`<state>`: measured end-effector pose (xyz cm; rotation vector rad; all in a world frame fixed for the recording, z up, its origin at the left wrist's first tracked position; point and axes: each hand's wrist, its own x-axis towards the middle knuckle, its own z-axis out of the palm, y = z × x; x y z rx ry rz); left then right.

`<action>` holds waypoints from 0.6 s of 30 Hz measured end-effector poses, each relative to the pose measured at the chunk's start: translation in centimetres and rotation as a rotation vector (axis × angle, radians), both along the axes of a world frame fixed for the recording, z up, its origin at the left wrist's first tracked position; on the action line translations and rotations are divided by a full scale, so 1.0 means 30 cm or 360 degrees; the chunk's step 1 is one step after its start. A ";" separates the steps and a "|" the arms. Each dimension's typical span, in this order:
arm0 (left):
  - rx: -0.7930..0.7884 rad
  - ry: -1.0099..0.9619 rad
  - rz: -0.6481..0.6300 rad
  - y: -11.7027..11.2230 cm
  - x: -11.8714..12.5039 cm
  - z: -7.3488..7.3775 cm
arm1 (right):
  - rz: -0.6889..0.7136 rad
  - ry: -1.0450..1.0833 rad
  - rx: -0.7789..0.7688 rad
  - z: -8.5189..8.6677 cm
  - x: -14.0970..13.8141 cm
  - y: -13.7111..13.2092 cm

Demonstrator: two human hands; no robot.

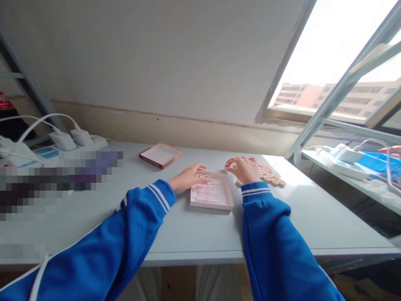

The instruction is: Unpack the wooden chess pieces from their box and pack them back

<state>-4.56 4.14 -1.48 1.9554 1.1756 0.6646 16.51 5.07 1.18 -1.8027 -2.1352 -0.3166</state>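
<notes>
A shallow open box (213, 205) stands on the desk in front of me, with a pinkish printed sheet (208, 191) inside. Two round wooden pieces with dark marks (203, 176) lie in its far left part. My left hand (188, 177) rests at the box's left side, fingers apart, reaching over the rim by those pieces. Just beyond the far right corner, my right hand (243, 169) pinches a round wooden piece (227, 166) between thumb and finger. More wooden discs (270, 175) lie loosely heaped on the desk, partly hidden behind my right hand.
A red-edged box lid (161, 155) lies at the back left. Power strips with white plugs (64, 141) and cables stand at far left. On the right, a metal frame (308, 133) and a shelf (351, 175) hold chargers and a blue tray (379, 165). A wall closes off the desk's back.
</notes>
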 end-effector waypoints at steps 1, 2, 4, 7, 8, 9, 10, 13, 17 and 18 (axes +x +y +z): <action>-0.0050 -0.0076 -0.0026 0.004 -0.006 -0.002 | 0.0066 0.0110 -0.0013 0.009 -0.004 -0.005; -0.0078 -0.0131 -0.0046 0.008 -0.011 -0.004 | 0.0154 0.0238 -0.0046 0.018 -0.008 -0.011; -0.0064 -0.0173 -0.0059 0.017 -0.020 -0.009 | 0.0418 0.0468 -0.0220 0.037 -0.017 -0.024; -0.0029 -0.0202 -0.0061 0.026 -0.025 -0.014 | 0.0779 0.0565 -0.0556 0.056 -0.031 -0.041; -0.0038 -0.0214 -0.0072 0.026 -0.025 -0.014 | 0.0825 0.0538 -0.0608 0.057 -0.036 -0.045; -0.0054 -0.0228 -0.0086 0.026 -0.024 -0.014 | 0.0833 0.0501 -0.0621 0.057 -0.041 -0.049; -0.0071 -0.0243 -0.0102 0.025 -0.023 -0.012 | 0.0819 0.0470 -0.0606 0.055 -0.046 -0.051; -0.0112 -0.0260 -0.0138 0.021 -0.020 -0.008 | 0.0793 0.0398 -0.0563 0.047 -0.060 -0.053; -0.0117 -0.0214 -0.0126 0.020 -0.014 -0.009 | 0.0788 0.0309 -0.0543 0.046 -0.072 -0.053; -0.0088 -0.0177 -0.0090 0.021 -0.010 -0.009 | 0.0786 0.0286 -0.0535 0.047 -0.074 -0.054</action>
